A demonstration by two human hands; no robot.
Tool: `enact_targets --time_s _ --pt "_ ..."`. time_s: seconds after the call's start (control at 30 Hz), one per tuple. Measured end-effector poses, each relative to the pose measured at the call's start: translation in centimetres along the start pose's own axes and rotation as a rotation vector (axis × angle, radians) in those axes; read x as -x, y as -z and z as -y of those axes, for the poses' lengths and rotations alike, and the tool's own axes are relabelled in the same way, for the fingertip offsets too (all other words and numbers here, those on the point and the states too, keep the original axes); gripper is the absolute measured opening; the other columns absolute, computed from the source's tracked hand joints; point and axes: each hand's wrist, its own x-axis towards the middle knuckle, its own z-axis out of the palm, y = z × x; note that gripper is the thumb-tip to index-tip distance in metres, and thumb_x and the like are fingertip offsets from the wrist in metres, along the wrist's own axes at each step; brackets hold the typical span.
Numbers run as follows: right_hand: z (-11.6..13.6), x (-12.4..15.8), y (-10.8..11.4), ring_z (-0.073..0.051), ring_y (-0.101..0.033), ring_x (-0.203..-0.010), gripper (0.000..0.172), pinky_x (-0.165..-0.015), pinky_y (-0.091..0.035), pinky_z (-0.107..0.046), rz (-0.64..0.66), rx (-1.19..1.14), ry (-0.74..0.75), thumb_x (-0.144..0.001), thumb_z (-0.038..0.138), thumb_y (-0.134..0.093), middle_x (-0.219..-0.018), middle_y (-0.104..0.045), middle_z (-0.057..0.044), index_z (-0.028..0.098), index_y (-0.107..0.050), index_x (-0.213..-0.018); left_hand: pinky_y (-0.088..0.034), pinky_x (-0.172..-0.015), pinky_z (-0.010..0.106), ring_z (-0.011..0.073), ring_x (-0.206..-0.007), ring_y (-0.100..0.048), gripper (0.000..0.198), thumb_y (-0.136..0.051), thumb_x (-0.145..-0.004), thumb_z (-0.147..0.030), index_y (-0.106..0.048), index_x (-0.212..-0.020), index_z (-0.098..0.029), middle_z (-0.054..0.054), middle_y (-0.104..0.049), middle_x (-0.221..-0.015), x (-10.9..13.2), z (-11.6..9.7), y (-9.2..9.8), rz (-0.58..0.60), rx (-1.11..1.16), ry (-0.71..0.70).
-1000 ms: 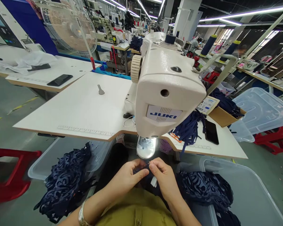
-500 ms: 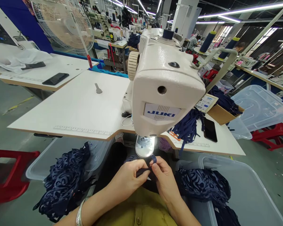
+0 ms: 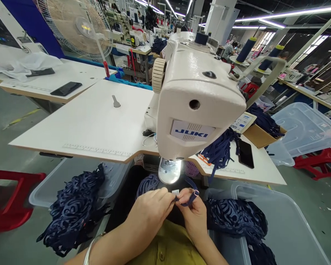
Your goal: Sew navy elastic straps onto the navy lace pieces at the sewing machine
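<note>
Both hands meet just below the lit needle area of a white sewing machine (image 3: 194, 110). My left hand (image 3: 153, 209) is closed in a pinch at the edge of a dark navy garment, whose patterned part (image 3: 148, 184) shows beyond the knuckles. My right hand (image 3: 194, 217) pinches a narrow navy strap (image 3: 191, 198), its fingertips close to those of the left. On the strap sits a small shiny metal-coloured slider (image 3: 196, 193). A small white label (image 3: 175, 192) shows between the hands. The fingers hide much of the garment.
Clear bins hold navy patterned garments (image 3: 74, 206) at left and more garments (image 3: 237, 219) at right. On the white table (image 3: 79, 125) lie a grey metal piece (image 3: 116, 101), a bundle of navy straps (image 3: 219, 147) and a phone (image 3: 245, 154). A fan (image 3: 82, 29) stands behind.
My left hand has turned over, its back now more upward. My right hand has shifted slightly right and lower; the strap's slider and the white label have come into sight.
</note>
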Motion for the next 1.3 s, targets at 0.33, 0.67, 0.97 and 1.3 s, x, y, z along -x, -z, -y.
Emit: enact_targets --time_s 0.33,0.67,0.97,1.3 --pt "-0.7 0.2 0.5 -0.016 -0.064 -0.071 0.015 -0.065 -0.053 -0.029 0.029 -0.016 0.082 -0.084 0.02 -0.063 -0.074 -0.068 -0.001 0.023 -0.064 -0.069 -0.045 -0.056 0.025 0.0143 -0.063 -0.058 0.028 -0.03 -0.1 -0.021 -0.048 -0.12 -0.013 0.001 -0.059 -0.074 0.1 0.2 0.5 -0.075 -0.109 -0.073" --pt "3.1 -3.1 0.1 -0.014 -0.063 -0.075 0.008 -0.07 -0.049 -0.025 0.186 -0.128 -0.334 -0.079 0.025 -0.069 -0.079 -0.068 0.0 0.021 -0.062 -0.081 -0.044 -0.06 0.019 0.0108 -0.07 -0.06 0.013 -0.05 -0.094 -0.029 -0.059 -0.088 -0.022 -0.004 -0.061 -0.079 -1.6 0.9 2.7 0.181 0.309 0.23" --pt "2.4 -5.5 -1.5 -0.01 -0.041 -0.054 0.009 -0.052 -0.034 -0.02 0.103 0.314 -0.171 -0.085 0.028 -0.058 -0.06 -0.043 0.008 0.022 -0.058 -0.091 -0.045 -0.088 0.033 0.0179 -0.097 -0.059 0.025 -0.035 -0.099 -0.024 -0.056 -0.112 -0.017 0.007 -0.065 -0.106 -3.1 4.1 2.3 -0.165 -0.158 -0.162" --pt "1.4 -7.8 -1.4 -0.01 -0.043 -0.062 0.008 -0.061 -0.041 -0.021 0.13 0.044 -0.236 -0.084 0.028 -0.053 -0.071 -0.041 0.006 0.021 -0.049 -0.085 -0.025 -0.102 0.033 0.0143 -0.117 -0.054 0.033 -0.042 -0.097 -0.013 -0.055 -0.126 -0.021 0.003 -0.066 -0.12 0.0 4.1 -1.1 -0.231 -0.15 -0.226"
